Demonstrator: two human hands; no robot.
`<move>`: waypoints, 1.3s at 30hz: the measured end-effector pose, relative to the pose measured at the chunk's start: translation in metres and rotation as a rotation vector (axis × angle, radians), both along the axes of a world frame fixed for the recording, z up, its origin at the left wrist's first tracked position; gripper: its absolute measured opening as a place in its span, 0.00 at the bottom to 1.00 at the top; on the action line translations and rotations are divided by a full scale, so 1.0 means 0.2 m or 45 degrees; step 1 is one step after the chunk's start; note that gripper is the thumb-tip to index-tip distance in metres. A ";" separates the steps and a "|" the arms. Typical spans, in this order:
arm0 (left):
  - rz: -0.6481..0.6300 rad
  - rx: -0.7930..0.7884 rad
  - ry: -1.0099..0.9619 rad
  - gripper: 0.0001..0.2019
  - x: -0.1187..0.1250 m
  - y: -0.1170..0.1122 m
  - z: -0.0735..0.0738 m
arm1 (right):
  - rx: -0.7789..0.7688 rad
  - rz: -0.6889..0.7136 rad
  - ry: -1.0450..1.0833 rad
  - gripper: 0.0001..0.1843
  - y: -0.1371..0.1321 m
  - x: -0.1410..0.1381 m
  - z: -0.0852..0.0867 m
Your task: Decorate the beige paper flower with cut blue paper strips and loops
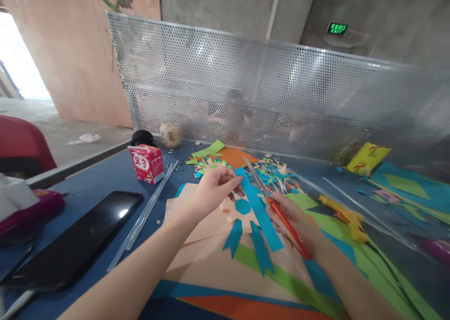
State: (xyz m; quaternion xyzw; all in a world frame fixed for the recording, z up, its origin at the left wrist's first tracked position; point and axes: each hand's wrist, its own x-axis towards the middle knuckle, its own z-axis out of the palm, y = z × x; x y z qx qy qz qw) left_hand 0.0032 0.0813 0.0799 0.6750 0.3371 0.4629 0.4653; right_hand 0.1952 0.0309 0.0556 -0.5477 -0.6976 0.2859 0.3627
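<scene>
My left hand pinched a blue strip running eleven to five o'clock; my right hand gripped scissors pointing at eleven.

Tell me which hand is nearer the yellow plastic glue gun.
Right. The right hand, with the red-handled metal scissors, is left of the glue gun; the left hand is farther left, by the blue paper strip.

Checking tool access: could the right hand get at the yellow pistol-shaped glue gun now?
Probably yes, if freed: the right hand holds red-handled metal scissors, but nothing visible blocks its way to the glue gun nearby.
</scene>
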 end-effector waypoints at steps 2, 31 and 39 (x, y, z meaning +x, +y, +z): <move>0.094 -0.065 -0.034 0.07 -0.01 0.03 0.00 | 0.000 -0.022 -0.103 0.14 0.03 0.02 0.00; 0.499 -0.116 -0.265 0.11 -0.13 0.17 -0.06 | 0.111 -0.377 -1.064 0.12 0.08 0.03 0.04; 0.517 -0.129 -0.268 0.12 -0.13 0.18 -0.08 | 0.322 -0.601 -0.750 0.16 0.31 0.23 0.20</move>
